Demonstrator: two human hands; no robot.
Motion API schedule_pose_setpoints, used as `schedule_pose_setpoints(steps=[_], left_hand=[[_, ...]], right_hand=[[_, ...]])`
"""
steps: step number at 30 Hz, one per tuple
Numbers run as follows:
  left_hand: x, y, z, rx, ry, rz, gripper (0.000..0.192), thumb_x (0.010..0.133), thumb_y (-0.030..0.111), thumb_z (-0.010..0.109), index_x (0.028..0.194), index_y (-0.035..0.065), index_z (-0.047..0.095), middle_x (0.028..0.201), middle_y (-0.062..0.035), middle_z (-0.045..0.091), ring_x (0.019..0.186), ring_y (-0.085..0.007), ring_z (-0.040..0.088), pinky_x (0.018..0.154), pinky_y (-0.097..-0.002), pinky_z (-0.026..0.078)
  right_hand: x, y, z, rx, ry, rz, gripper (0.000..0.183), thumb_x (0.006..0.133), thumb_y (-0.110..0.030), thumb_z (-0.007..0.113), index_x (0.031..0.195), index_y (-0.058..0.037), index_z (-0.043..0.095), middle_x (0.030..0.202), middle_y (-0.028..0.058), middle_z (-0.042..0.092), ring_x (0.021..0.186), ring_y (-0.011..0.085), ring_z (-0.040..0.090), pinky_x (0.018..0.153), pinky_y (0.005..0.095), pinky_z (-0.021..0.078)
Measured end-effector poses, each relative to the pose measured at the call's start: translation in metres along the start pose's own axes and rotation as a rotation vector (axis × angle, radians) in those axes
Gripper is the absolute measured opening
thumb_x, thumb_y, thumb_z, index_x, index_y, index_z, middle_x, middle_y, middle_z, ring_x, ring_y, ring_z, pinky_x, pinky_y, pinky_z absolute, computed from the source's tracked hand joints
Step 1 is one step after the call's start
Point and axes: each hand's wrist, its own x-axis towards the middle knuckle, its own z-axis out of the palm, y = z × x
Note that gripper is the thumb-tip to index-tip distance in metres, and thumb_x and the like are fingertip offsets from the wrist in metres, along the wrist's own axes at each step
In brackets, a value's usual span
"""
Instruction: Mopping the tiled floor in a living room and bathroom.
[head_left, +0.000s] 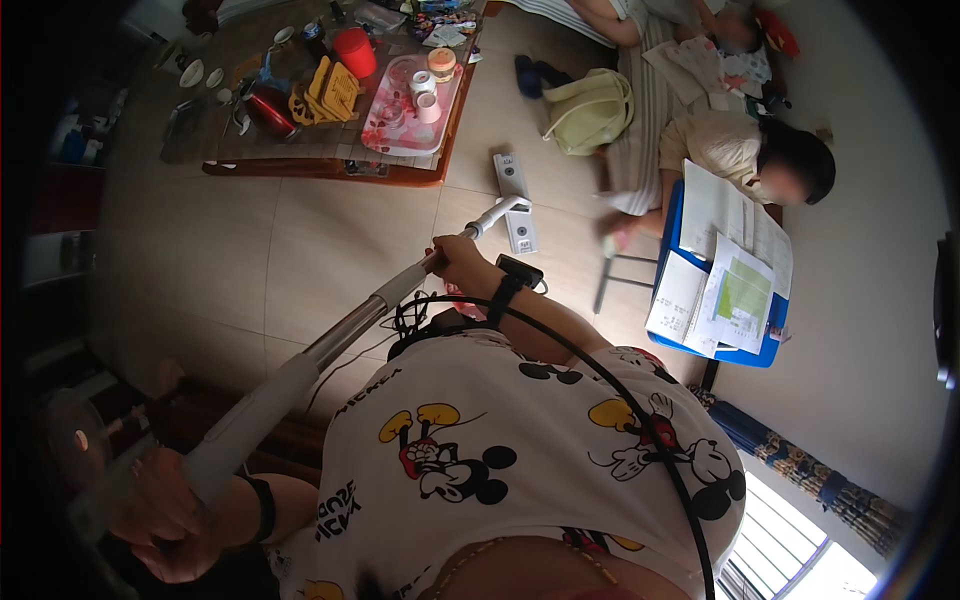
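Note:
A flat mop with a pale plastic and metal pole (341, 334) runs diagonally across the view, from the lower left up to the floor. Its flat rectangular head (516, 202) lies on the tiles, joined to the pole by a white swivel neck (499, 215). My right hand (461, 261) is wrapped around the lower shaft, with a black device strapped to the wrist (519, 274). Down at the lower left, my left hand (165, 510) grips the thick upper handle; shadow and blur soften its fingers.
A low wooden table (420, 176) holds a pink tray (409, 142), a red kettle (268, 111) and a red cup (354, 52). A pale green bag (592, 112) and dark slippers (531, 79) are near a seated person at a blue desk (757, 358). A black cable (600, 367) crosses my shirt.

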Motion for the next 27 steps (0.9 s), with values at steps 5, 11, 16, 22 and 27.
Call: schedule_pose_setpoints(steps=[5,11,16,22,27], left_hand=[[0.010,-0.065,0.038,-0.091,-0.074,-0.200,0.014,0.071,0.018,0.043,0.068,0.0063,0.036,0.039,0.0037,0.024,0.033,-0.0063,0.023,0.039,-0.0213,0.025],[0.012,-0.112,0.082,0.074,-0.241,-0.170,0.016,0.075,0.019,0.042,0.068,0.0061,0.036,0.040,0.0017,0.029,0.033,-0.0067,0.029,0.038,-0.0226,0.029],[0.004,-0.152,0.102,0.047,-0.441,-0.227,0.006,0.070,0.007,0.045,0.071,0.0017,0.047,0.046,-0.0012,0.040,0.038,-0.0116,0.038,0.040,-0.0256,0.034],[-0.003,-0.169,0.119,0.162,-0.702,-0.262,0.007,0.068,0.008,0.049,0.068,0.0019,0.047,0.049,-0.0019,0.042,0.043,-0.0144,0.041,0.044,-0.0271,0.037],[0.003,-0.180,0.107,0.189,-0.353,-0.338,0.022,0.077,0.018,0.043,0.062,0.0014,0.044,0.045,-0.0018,0.038,0.041,-0.0115,0.039,0.038,-0.0244,0.035]], right_hand=[[0.031,-0.060,-0.016,-0.075,0.080,-0.111,0.016,0.073,-0.003,0.046,0.086,-0.0019,0.037,0.075,0.0118,0.045,0.064,0.0209,0.049,0.054,0.0336,0.0449],[0.068,-0.122,-0.039,-0.067,0.078,-0.108,0.017,0.069,0.001,0.045,0.084,-0.0010,0.036,0.075,0.0121,0.044,0.059,0.0227,0.049,0.046,0.0332,0.0439],[0.098,-0.169,-0.045,0.164,0.058,-0.212,0.015,0.067,0.004,0.043,0.078,-0.0015,0.035,0.067,0.0106,0.041,0.053,0.0203,0.046,0.044,0.0308,0.0417],[0.106,-0.199,-0.038,0.105,0.113,-0.254,0.017,0.066,0.004,0.041,0.080,-0.0005,0.033,0.063,0.0115,0.041,0.047,0.0196,0.044,0.040,0.0290,0.0396],[0.116,-0.176,-0.044,0.030,0.153,-0.267,0.022,0.067,0.002,0.042,0.086,-0.0003,0.031,0.060,0.0115,0.043,0.049,0.0225,0.048,0.040,0.0321,0.0427]])
